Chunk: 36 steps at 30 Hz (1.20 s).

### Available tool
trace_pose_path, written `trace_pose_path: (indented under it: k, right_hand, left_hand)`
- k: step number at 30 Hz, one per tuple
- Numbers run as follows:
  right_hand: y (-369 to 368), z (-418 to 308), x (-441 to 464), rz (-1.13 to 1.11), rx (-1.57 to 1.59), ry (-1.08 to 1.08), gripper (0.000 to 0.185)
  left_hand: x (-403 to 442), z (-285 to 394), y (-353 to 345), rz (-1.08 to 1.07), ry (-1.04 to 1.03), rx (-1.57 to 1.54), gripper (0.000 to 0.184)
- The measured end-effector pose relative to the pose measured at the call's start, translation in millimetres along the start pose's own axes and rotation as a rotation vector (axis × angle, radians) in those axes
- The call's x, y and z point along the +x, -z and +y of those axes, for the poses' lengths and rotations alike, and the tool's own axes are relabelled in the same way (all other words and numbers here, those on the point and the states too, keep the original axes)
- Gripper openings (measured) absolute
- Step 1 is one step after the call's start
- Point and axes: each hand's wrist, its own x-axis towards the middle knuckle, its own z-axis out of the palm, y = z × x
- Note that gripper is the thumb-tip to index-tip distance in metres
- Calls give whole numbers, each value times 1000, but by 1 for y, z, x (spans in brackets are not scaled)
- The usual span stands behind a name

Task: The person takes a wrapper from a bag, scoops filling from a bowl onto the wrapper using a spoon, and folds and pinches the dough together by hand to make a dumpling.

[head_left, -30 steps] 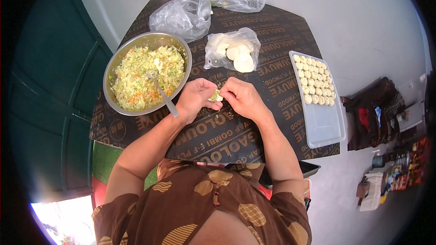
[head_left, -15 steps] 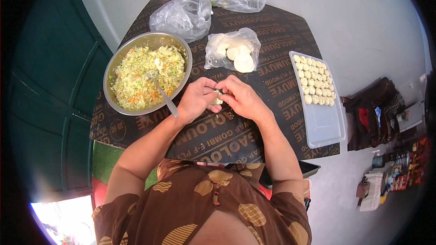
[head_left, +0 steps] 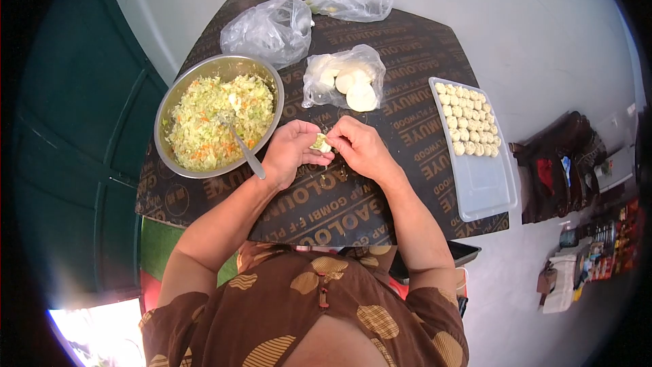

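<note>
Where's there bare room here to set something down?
Bare tabletop runs between the bag of dough rounds and the tray, down past the right hand. The tray's near end is bare too. It's crowded left, around the bowl and clear bags, and mid-table, where the left hand holds a filled wrapper.

From here I see a bare strip of worktop (head_left: 421,163) running near to far between the hands and the tray (head_left: 485,187) on the right. On the left, the bowl (head_left: 166,153) and its jutting spoon handle (head_left: 248,153) block me; the wrapper bag (head_left: 314,85) obstructs the way straight ahead.
</note>
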Motion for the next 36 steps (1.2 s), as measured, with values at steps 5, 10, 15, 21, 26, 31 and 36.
trace_pose_path:
  k: [5, 10, 15, 21, 26, 31, 36]
  right_hand:
    - [3, -3, 1, -26, 18, -8, 6]
    - [2, -4, 1, -34, 22, -7, 7]
    - [0, -6, 1, -47, -36, 27, 7]
    - [-1, -6, 2, -71, -104, 129, 10]
    - [4, -11, 2, -111, 22, -49, 13]
    - [3, -1, 1, -95, -5, 36, 10]
    - [3, 0, 1, -53, -24, 56, 7]
  left_hand:
    - [1, -1, 2, 4, -28, 12, 15]
    - [1, -1, 2, 9, -32, 21, 14]
    - [2, -4, 1, -2, -57, 139, 12]
    - [2, -5, 3, -27, -71, 218, 14]
    - [-1, 1, -2, -6, -70, 218, 17]
    - [-2, 3, 0, 0, -47, 203, 18]
    - [-2, 4, 2, -13, 17, -16, 13]
